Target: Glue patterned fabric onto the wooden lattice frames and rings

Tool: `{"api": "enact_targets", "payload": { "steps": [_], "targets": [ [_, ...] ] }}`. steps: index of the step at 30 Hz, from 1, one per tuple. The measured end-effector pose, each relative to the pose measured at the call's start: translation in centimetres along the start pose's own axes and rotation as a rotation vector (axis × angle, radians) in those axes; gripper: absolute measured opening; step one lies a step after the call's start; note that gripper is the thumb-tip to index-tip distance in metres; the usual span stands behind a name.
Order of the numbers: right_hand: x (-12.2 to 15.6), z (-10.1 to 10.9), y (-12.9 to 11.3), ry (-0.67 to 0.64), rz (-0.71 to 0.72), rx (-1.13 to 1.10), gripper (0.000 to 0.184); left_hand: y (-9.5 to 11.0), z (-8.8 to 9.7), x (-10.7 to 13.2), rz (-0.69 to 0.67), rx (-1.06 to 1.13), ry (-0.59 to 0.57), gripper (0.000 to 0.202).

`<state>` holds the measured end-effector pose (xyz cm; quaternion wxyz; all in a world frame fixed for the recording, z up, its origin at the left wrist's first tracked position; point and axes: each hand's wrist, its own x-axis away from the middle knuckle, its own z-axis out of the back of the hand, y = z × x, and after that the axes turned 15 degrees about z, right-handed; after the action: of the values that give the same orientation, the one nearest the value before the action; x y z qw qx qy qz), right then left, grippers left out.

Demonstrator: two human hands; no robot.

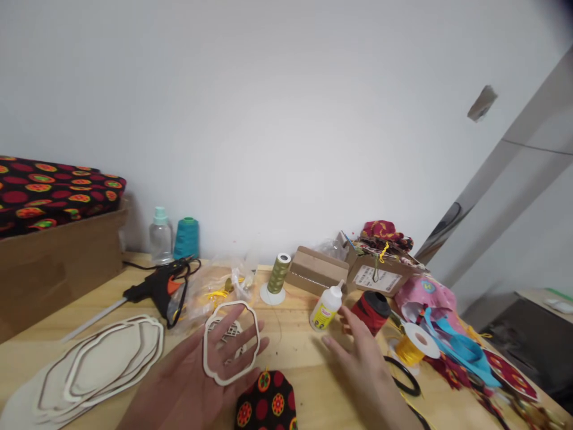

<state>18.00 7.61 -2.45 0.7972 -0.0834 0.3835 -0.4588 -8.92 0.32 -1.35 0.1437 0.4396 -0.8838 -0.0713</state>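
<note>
My left hand (197, 376) lies palm up and open over the wooden table (295, 340), with a white scalloped frame ring (231, 342) resting on its fingers. Just below it lies a black fabric piece with red and orange flower circles (267, 403). My right hand (364, 358) reaches forward with fingers spread, holding nothing. Its fingertips are close to a small white glue bottle with a yellow label (326, 306) and a red spool (371, 310).
A stack of white cut-out frames (89, 370) lies at the left, with a black glue gun (156, 289) behind it. An olive thread cone (276, 278), teal cone (186, 237), clear bottle (160, 236), cardboard boxes (358, 272), yellow ribbon reel (414, 346) and fabric scraps crowd the back and right.
</note>
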Motion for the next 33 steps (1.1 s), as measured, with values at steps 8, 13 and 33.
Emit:
{"api": "enact_targets", "payload": {
  "steps": [8, 13, 33],
  "targets": [
    [-3.6, -3.1, 0.1, 0.049, -0.078, -0.299, 0.032, 0.4, 0.3, 0.0, -0.091, -0.004, -0.060, 0.073],
    [-3.8, -0.5, -3.1, 0.081, -0.024, -0.428, 0.039, 0.3, 0.3, -0.1, -0.105, -0.036, -0.013, 0.068],
    [-3.4, -2.0, -6.0, 0.437, -0.480, -1.711, 0.023, -0.7, 0.6, 0.0, -0.029, -0.050, -0.074, 0.057]
  ]
}}
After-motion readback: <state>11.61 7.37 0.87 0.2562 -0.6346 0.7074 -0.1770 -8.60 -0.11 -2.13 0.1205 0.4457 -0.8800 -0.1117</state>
